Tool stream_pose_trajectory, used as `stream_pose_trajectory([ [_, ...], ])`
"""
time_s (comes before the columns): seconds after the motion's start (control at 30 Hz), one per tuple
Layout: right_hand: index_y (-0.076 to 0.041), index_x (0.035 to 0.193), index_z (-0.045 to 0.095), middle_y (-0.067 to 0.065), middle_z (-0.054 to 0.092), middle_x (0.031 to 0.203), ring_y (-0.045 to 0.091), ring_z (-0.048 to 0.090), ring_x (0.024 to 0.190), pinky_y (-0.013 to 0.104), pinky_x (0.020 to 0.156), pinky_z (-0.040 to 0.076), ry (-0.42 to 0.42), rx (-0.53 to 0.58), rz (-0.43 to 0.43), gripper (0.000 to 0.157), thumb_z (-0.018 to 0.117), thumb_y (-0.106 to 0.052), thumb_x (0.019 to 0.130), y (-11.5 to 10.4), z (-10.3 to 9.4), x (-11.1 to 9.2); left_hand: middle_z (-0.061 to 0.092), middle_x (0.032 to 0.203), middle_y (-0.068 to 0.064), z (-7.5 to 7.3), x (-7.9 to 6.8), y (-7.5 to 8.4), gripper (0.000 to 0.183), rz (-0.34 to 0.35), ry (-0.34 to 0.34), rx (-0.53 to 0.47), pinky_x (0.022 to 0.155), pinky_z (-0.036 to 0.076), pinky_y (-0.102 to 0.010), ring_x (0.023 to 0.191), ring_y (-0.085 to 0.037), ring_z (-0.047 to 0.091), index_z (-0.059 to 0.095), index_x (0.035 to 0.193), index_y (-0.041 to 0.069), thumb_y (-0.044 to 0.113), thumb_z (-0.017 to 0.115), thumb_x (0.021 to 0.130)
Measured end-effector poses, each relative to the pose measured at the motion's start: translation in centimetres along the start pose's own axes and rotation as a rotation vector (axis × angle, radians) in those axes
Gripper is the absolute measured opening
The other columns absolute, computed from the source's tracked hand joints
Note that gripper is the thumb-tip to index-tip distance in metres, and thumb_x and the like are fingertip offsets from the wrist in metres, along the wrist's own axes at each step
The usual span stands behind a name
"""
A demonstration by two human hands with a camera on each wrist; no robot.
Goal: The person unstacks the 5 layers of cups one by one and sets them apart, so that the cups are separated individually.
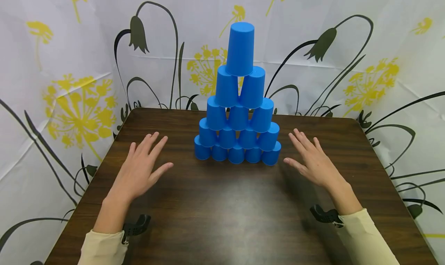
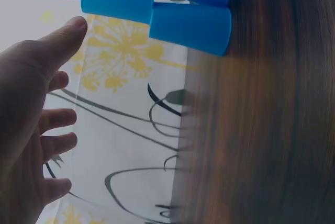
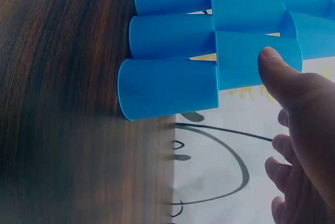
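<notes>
A pyramid of blue cups (image 1: 238,117), stacked mouth down in several rows, stands on the dark wooden table (image 1: 226,211). A single cup (image 1: 240,48) tops it. My left hand (image 1: 139,172) is held to the left of the pyramid, palm toward it, fingers spread and holding nothing. On the other side my right hand (image 1: 314,160) hovers near the bottom right cup (image 1: 271,153), fingers loosely extended and free of any object. In the right wrist view my right thumb (image 3: 280,75) overlaps a second-row cup (image 3: 246,59). The left wrist view shows the pyramid's left edge beyond my left thumb (image 2: 57,46).
Behind the table hangs a white cloth (image 1: 299,10) printed with yellow and dark flowers. It also runs down both sides of the table. Each wrist wears a black strap mount, the left mount (image 1: 137,225) and the right mount (image 1: 325,214).
</notes>
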State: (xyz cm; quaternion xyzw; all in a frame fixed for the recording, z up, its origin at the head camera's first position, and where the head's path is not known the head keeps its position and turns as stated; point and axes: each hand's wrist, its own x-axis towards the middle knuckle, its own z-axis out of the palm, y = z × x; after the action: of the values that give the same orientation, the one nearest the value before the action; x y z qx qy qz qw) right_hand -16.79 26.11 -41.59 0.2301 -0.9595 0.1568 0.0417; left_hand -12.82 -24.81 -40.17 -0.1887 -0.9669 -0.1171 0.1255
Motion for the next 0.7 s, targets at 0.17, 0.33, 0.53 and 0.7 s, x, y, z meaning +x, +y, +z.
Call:
stream_pose_trajectory([
  [0.17, -0.018, 0.158, 0.018, 0.013, 0.017, 0.162, 0.034, 0.015, 0.148, 0.057, 0.117, 0.002, 0.007, 0.143, 0.009, 0.084, 0.064, -0.044, 0.093, 0.0, 0.5, 0.2, 0.028, 0.158, -0.012, -0.3, 0.8, 0.4, 0.078, 0.041, 0.088, -0.147, 0.114, 0.015, -0.063, 0.145, -0.036, 0.022, 0.030, 0.155, 0.021, 0.040, 0.069, 0.091],
  [0.33, -0.015, 0.158, 0.020, 0.016, 0.022, 0.160, 0.039, 0.020, 0.145, 0.062, 0.115, 0.009, 0.005, 0.310, 0.039, 0.086, 0.068, -0.040, 0.091, 0.1, 2.1, 0.9, 0.036, 0.154, -0.007, -2.0, 2.6, 1.6, 0.076, 0.089, 0.179, -0.298, 0.106, 0.033, -0.060, 0.139, -0.032, 0.034, 0.036, 0.153, 0.022, 0.028, 0.075, 0.088],
  [0.53, -0.009, 0.155, 0.026, 0.021, 0.031, 0.155, 0.043, 0.030, 0.140, 0.067, 0.105, 0.030, 0.049, 0.401, 0.117, 0.084, 0.072, -0.035, 0.090, 0.4, 4.5, 1.5, 0.043, 0.148, -0.002, -6.6, 6.7, 4.4, 0.071, 0.188, 0.248, -0.391, 0.109, 0.034, -0.051, 0.136, -0.023, 0.039, 0.040, 0.150, 0.021, 0.019, 0.075, 0.088],
  [0.7, -0.006, 0.154, 0.028, 0.023, 0.036, 0.151, 0.044, 0.039, 0.135, 0.067, 0.103, 0.034, 0.064, 0.464, 0.135, 0.084, 0.075, -0.029, 0.088, 0.4, 6.1, 2.2, 0.046, 0.146, -0.004, -10.6, 11.0, 7.4, 0.066, 0.273, 0.290, -0.431, 0.110, 0.035, -0.046, 0.133, -0.023, 0.042, 0.041, 0.149, 0.016, 0.016, 0.071, 0.091],
])
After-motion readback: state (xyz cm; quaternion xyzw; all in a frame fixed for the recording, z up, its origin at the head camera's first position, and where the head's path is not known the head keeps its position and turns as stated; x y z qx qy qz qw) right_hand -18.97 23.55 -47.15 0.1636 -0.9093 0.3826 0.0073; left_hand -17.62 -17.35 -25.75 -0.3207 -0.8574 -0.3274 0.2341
